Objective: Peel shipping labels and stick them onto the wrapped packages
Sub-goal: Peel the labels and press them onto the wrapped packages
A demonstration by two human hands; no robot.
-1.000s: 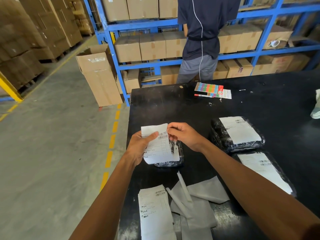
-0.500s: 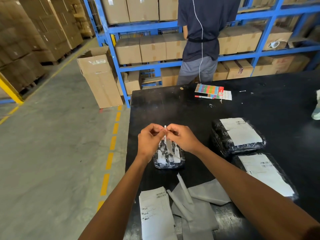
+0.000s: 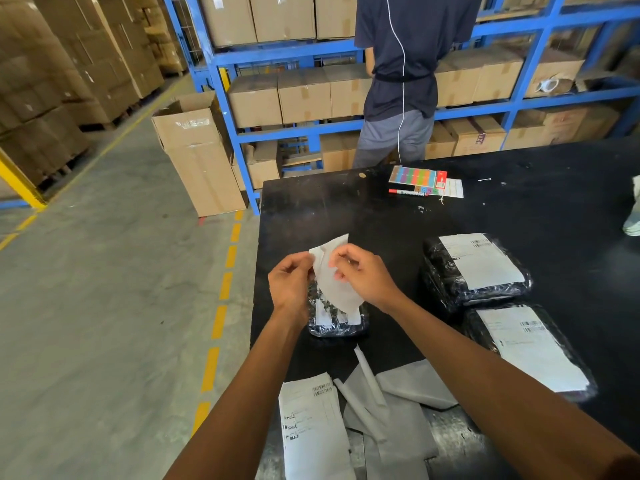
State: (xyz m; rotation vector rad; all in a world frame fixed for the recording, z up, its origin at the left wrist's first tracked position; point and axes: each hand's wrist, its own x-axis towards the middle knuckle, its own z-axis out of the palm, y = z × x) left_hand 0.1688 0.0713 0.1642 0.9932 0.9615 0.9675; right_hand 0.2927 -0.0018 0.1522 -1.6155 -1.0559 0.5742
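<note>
Both hands are raised over the small wrapped package (image 3: 337, 318) near the left edge of the black table (image 3: 381, 216), and between them is a shipping label (image 3: 334, 277), its blank pale side toward the camera. The left hand (image 3: 292, 284) pinches the label's left edge between thumb and curled fingers, while the right hand (image 3: 363, 271) pinches it near the top, so each grip is closed on the sheet. Half a second ago the label showed only as a thin edge-on strip between the fingertips; now it has turned and spread into a broad curved sheet, with its upper corner standing above the hands and its lower end hanging down in front of the small package. A second ago its printed barcode side was what faced the camera. The package itself has not shifted. To the right, two larger wrapped packages, one farther (image 3: 476, 266) and one nearer (image 3: 528, 348), lie just beside each other, each already bearing a label. Near the front edge lie another printed label (image 3: 311, 424) and a loose heap of grey backing sheets (image 3: 391, 407), unchanged.
</note>
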